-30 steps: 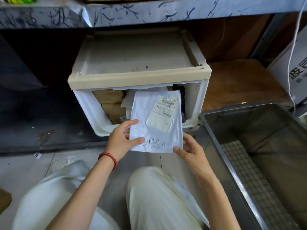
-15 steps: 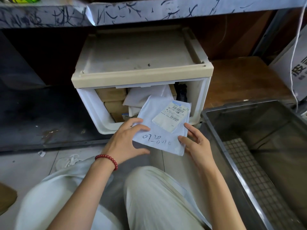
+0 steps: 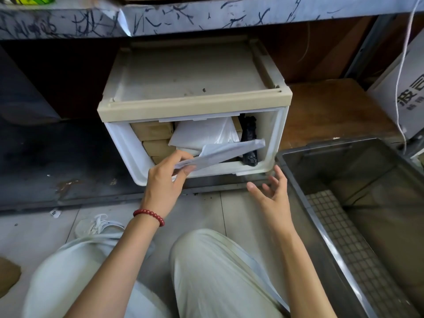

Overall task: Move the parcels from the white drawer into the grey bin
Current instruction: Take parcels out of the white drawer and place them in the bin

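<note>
The white drawer stands pulled open under a beige cabinet top. Inside it lie brown boxes, a white bag parcel and a black bag parcel. My left hand pinches the left end of a flat white mailer, which is tilted nearly edge-on in front of the drawer's opening. My right hand hovers with fingers spread, holding nothing, just left of the grey bin. The bin's inside shows a grid floor and no parcels.
A scribbled grey shelf edge runs overhead. My knees fill the lower middle. A white carton with a white cable stands at the right. A wooden board lies behind the bin.
My right hand has let go of the white mailer and opened. My left hand has turned the mailer from face-up to nearly edge-on and swung it rightward.
</note>
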